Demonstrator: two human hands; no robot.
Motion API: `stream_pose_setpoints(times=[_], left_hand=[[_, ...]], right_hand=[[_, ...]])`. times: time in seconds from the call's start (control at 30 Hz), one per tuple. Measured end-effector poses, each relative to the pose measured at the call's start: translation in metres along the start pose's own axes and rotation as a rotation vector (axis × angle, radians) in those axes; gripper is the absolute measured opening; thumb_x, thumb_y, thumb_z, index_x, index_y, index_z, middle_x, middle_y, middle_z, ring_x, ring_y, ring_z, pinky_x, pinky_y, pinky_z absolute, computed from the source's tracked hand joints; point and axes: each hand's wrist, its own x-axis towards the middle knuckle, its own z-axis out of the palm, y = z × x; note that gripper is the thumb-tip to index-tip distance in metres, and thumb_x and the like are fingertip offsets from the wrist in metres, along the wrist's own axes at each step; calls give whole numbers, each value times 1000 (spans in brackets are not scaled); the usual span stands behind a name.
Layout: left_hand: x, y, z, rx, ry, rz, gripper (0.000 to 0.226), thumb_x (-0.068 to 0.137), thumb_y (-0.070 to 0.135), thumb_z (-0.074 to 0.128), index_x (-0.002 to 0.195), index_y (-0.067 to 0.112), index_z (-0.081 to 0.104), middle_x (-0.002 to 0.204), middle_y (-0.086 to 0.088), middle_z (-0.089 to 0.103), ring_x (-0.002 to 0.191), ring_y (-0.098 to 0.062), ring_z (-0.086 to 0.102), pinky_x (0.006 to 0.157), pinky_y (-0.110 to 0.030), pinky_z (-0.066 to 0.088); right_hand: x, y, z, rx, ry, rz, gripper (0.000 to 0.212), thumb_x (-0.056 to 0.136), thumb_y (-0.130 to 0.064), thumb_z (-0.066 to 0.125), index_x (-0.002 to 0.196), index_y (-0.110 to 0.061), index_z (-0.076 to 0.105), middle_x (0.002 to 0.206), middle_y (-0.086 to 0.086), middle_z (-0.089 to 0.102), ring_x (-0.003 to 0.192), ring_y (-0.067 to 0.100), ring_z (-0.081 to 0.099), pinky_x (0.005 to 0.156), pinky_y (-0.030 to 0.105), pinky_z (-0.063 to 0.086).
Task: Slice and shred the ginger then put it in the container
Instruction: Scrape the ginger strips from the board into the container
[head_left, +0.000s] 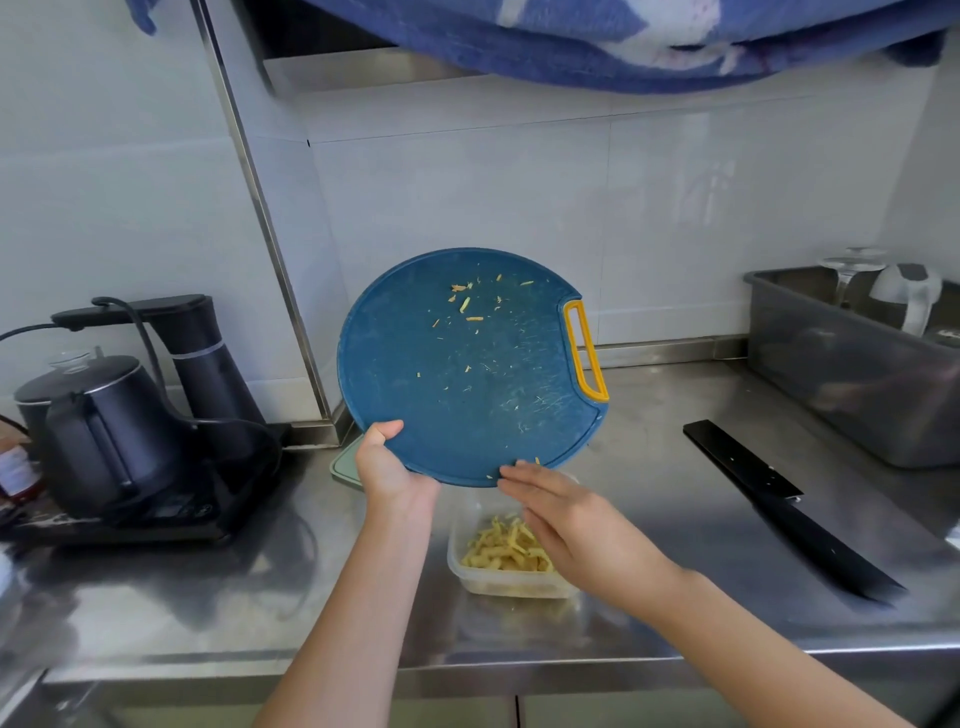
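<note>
The slicing and shredding look finished, and the step in hand is the last 1: emptying the ginger into the container.

Left of centre, the left hand (387, 467) grips the lower left rim of the blue cutting board (467, 374), thumb curled over the front face and fingers hidden behind. It holds the board tipped up steeply, with the low edge above the container. A few ginger scraps (465, 304) cling near the board's top.

Just right of that, the right hand (561, 512) is flat with its fingers straight, fingertips at the board's bottom edge, holding nothing. Under it, the clear container (509, 590) sits on the worktop (649, 447) with the shredded ginger (504, 551) piled inside. The black knife (789, 512) lies at the right, well apart.

The next move probably calls for brushing the clinging scraps downward while the board's edge stays over the container.
</note>
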Motion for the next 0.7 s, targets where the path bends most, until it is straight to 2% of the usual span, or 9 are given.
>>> stream_pose_setpoints(times=[0.07,0.17,0.23,0.33,0.4,0.53,0.6,0.7], left_hand=[[-1,0,0,4,12,11,30,83,6,37,98,15,61,97,-5,67,88,-29,61,89,-44,48],[-4,1,1,8,13,18,29,83,5,37,94,15,61,96,-5,67,88,-29,61,93,-46,47],[-6,2,2,7,6,14,30,83,5,37,95,15,61,98,-5,67,91,-30,61,95,-47,46],[-5,4,2,-1,-7,16,33,81,6,37,100,16,62,107,-6,67,96,-31,61,98,-50,43],[-4,5,2,2,-8,22,35,79,8,38,104,16,62,115,-8,66,102,-33,60,99,-53,41],[-1,7,3,6,12,46,38,75,10,41,107,16,62,123,-9,63,114,-36,57,100,-56,40],[-3,7,4,14,13,46,37,75,9,42,105,16,62,120,-10,64,110,-36,59,100,-56,40],[-10,5,8,13,15,43,30,79,7,40,99,15,62,106,-9,67,96,-34,61,97,-54,42]], right_hand=[[-3,-7,-3,48,20,-15,31,93,-16,46,118,-10,64,123,1,62,112,10,54,100,6,32],[1,-12,-9,108,80,-20,24,91,-8,50,109,-8,66,109,0,64,96,12,60,88,14,44],[7,-11,-13,80,127,6,27,90,-5,52,113,-9,65,115,-1,61,102,13,60,92,17,44],[13,-9,-14,-31,171,131,37,92,-10,54,128,-11,57,135,0,51,123,15,50,103,16,33],[11,-11,-10,-38,171,156,39,92,-10,55,131,-10,55,138,1,50,127,16,47,105,15,29],[3,-26,-1,66,85,21,33,87,-6,54,119,-7,63,121,4,61,110,14,55,97,9,34],[5,-29,1,74,70,-18,33,86,-7,52,118,-8,62,119,4,61,106,15,56,94,14,39],[14,-27,-1,-22,101,-1,42,85,-10,55,126,-9,57,125,2,55,114,17,50,96,26,44]])
